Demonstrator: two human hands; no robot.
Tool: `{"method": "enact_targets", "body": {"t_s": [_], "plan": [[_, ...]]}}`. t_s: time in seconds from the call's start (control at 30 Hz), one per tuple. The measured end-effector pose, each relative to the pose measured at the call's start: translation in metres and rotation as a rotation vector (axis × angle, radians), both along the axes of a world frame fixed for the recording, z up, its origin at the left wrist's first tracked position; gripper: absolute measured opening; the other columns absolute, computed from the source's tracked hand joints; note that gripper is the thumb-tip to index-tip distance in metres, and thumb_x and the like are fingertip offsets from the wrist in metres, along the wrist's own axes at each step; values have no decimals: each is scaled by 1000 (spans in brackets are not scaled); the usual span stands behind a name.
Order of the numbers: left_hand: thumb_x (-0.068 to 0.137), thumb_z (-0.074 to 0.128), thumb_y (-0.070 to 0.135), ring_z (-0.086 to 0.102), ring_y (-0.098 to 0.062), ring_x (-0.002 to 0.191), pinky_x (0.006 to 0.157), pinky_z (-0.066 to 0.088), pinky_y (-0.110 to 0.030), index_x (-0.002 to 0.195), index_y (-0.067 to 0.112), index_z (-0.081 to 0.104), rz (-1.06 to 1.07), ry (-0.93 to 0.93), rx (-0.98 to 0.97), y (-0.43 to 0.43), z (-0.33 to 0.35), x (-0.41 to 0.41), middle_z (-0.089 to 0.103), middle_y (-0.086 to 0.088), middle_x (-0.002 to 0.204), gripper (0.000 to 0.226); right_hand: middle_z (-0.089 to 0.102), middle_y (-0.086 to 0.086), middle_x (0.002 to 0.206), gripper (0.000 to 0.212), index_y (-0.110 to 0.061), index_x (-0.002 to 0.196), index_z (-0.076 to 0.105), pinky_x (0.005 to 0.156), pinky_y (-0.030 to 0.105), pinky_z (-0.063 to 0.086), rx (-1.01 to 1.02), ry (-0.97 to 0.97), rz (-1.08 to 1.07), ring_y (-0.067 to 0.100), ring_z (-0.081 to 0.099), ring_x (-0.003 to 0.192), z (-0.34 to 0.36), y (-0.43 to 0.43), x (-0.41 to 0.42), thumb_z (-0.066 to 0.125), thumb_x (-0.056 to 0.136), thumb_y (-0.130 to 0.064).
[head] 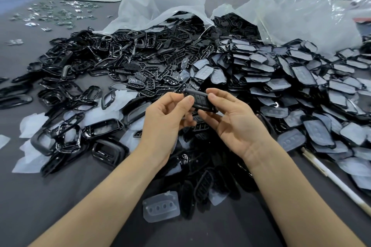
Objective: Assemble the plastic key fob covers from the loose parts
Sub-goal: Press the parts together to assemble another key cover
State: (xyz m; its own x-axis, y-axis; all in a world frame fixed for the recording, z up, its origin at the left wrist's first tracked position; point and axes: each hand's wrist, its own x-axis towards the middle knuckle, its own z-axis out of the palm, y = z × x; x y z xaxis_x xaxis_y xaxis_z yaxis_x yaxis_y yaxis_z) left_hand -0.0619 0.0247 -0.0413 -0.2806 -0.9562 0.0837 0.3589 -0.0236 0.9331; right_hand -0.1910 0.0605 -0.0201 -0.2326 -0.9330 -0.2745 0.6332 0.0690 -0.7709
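Observation:
A black key fob cover (199,100) is held above the table between both hands. My left hand (164,118) pinches its left end with thumb and fingers. My right hand (232,118) holds its right end, thumb on top and fingers curled beneath. Under the hands lies a dark heap of black button inserts (202,178). To the left are glossy black frame shells (104,126). To the right is a large pile of black covers with cloudy film (301,78).
A clear plastic piece with three holes (160,205) lies on the grey table (60,196) near me. Two open plastic bags (160,6) spill parts at the back. A white stick (337,180) lies at the right. Small shiny bits (56,14) are scattered at far left.

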Motion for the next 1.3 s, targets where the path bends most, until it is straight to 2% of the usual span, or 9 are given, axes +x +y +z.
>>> {"method": "enact_targets", "body": {"t_s": [0.13, 0.4, 0.5, 0.63, 0.8, 0.9, 1.1, 1.17, 1.3], "plan": [[90, 58, -3, 60, -5, 56, 62, 55, -21, 80, 10, 60, 6, -76, -33, -1, -2, 0, 63, 5, 58, 17, 68, 6, 77, 8, -6, 87, 64, 58, 23, 57, -60, 101, -52, 16, 68, 64, -3, 0, 0, 60, 87, 2], [88, 60, -5, 65, -9, 59, 61, 55, -22, 82, 7, 64, 19, -101, 11, -3, -3, 1, 70, -1, 65, 14, 65, 7, 76, 21, -10, 84, 65, 64, 23, 56, -181, 429, -76, 14, 67, 67, -4, 1, 2, 64, 81, 11], [88, 59, -5, 64, -10, 59, 62, 56, -23, 84, 6, 65, -11, -62, 49, -4, -2, 3, 70, -2, 66, 13, 66, 4, 72, 19, -9, 84, 65, 63, 22, 55, -185, 384, -83, 14, 67, 65, -3, 1, 1, 67, 78, 9], [80, 62, 5, 62, -9, 59, 63, 55, -22, 90, 4, 68, -129, 92, 142, -5, 2, 2, 69, -4, 72, 12, 68, 5, 76, 21, -6, 84, 66, 59, 19, 54, -144, 117, -11, 16, 66, 62, 1, 0, -3, 71, 63, -7], [73, 62, 12, 57, -5, 55, 58, 54, -18, 73, 8, 76, -204, 151, 175, -3, 8, 2, 63, -2, 64, 14, 71, 8, 80, 15, -12, 77, 72, 56, 19, 54, -74, -74, 76, 15, 67, 63, 2, 1, -5, 67, 63, -9], [73, 62, 12, 57, -5, 54, 57, 53, -17, 74, 6, 74, -207, 147, 164, -2, 8, 3, 62, -2, 64, 13, 71, 9, 79, 21, -9, 84, 69, 54, 19, 54, -43, -117, 84, 15, 67, 61, 2, 0, -5, 65, 64, -8], [76, 64, 15, 59, -8, 55, 60, 54, -22, 85, 2, 64, -129, 51, 47, 0, 8, 1, 64, 0, 63, 15, 70, 5, 74, 11, -9, 85, 67, 54, 17, 53, -58, 23, 28, 11, 65, 60, 0, -1, -5, 64, 76, -4], [84, 62, 7, 59, -8, 54, 60, 54, -22, 85, 4, 66, -80, -6, 19, 1, 7, 1, 65, 1, 62, 5, 67, 6, 77, 10, -7, 85, 67, 55, 17, 53, -83, 109, -5, 12, 66, 63, -1, -2, -4, 62, 82, 1], [90, 58, -1, 60, -8, 54, 59, 54, -21, 83, 6, 67, 6, -79, 4, -1, 6, 3, 65, 2, 59, 14, 54, -4, 68, 14, -8, 86, 66, 62, 22, 54, -197, 256, -30, 10, 63, 66, -3, -1, -2, 64, 79, 3]]}}
